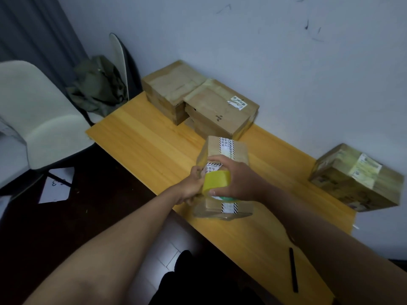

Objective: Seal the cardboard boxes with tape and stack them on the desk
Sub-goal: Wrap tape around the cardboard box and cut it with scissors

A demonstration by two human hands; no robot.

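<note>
Starting at the left end of the desk [141, 146], against the wall, two cardboard boxes sit side by side and touching: the far-corner box [169, 89] and the labelled box [220, 106] just to its right, with a white sticker on top. Both look closed and taped, and edges showing beneath them suggest each rests on another box, so I judge the stacking has started there, though I cannot count the layers.

My left hand [190, 187] is curled against the left side of the tape roll [217, 180], and I judge it is pinching the loose end of the yellow tape, though the fingertips are hidden. My right hand [234, 178] is clamped over the roll from above, fingers wrapped round it. The roll sits on top of the small box [222, 172] near the front edge of the desk, about midway along. That box already carries a white striped strip along its lid; I judge my own tape is not yet laid across it, so this one is mid-seal.

Further right, near the wall, a bigger box with yellowish tape [354, 177] stands alone, well apart from the pile, sealed by the look of it but not yet stacked. A black pen [293, 269] lies near the front right edge.
</note>
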